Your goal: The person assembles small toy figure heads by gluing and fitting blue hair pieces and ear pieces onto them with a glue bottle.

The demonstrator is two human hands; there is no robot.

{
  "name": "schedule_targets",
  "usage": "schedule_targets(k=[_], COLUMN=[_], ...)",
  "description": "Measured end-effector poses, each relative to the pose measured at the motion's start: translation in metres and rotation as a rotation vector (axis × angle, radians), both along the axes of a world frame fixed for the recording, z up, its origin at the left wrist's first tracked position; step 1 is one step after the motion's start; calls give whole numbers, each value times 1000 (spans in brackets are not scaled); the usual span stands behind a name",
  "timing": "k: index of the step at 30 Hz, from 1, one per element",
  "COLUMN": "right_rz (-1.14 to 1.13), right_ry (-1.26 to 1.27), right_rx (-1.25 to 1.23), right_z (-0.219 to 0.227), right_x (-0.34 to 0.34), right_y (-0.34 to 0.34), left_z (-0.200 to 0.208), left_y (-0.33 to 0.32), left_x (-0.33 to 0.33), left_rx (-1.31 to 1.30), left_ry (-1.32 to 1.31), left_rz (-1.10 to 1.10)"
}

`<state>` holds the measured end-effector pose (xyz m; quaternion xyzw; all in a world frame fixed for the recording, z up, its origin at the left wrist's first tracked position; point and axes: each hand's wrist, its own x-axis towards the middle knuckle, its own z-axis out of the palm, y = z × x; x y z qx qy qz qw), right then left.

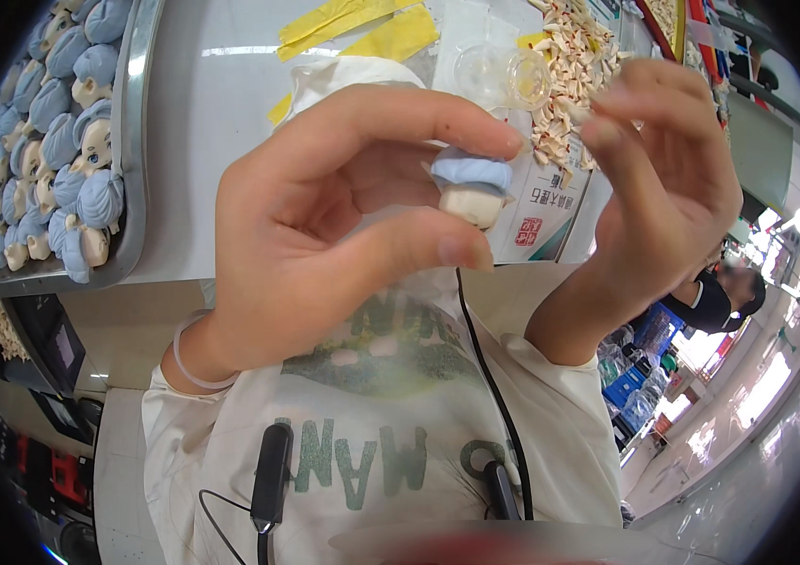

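Observation:
My left hand point(296, 207) grips a small doll head point(471, 188) between thumb and fingertips. The head has pale blue moulded hair and a cream lower part. To the right, my right hand point(668, 155) is raised, thumb and fingers drawn together in a pinch beside a heap of small pointed cream pieces with reddish marks point(569, 80). Its fingertips are blurred, so whatever sits between them is too unclear to name. Between the hands and farther back stands a clear round plastic container point(524, 80).
A metal tray point(136, 141) full of blue-haired doll heads point(51, 141) fills the left of the white table point(202, 113). Yellow tape strips point(362, 33) lie at the back. A black cable point(484, 367) hangs over my shirt. Another person point(725, 297) is far off right.

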<state>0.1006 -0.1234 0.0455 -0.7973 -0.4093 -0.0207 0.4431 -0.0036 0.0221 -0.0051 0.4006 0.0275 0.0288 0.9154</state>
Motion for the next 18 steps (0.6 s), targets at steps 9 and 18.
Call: schedule_targets(k=[9, 18], right_rz=[90, 77], right_ry=[484, 348], right_rx=[302, 207], right_z=[-19, -21], right_x=[-34, -36], right_y=[-1, -4], left_z=[-3, -4], left_y=[-1, 0], left_x=[-2, -6], left_rx=[82, 286], left_ry=[2, -67], left_rz=[33, 46])
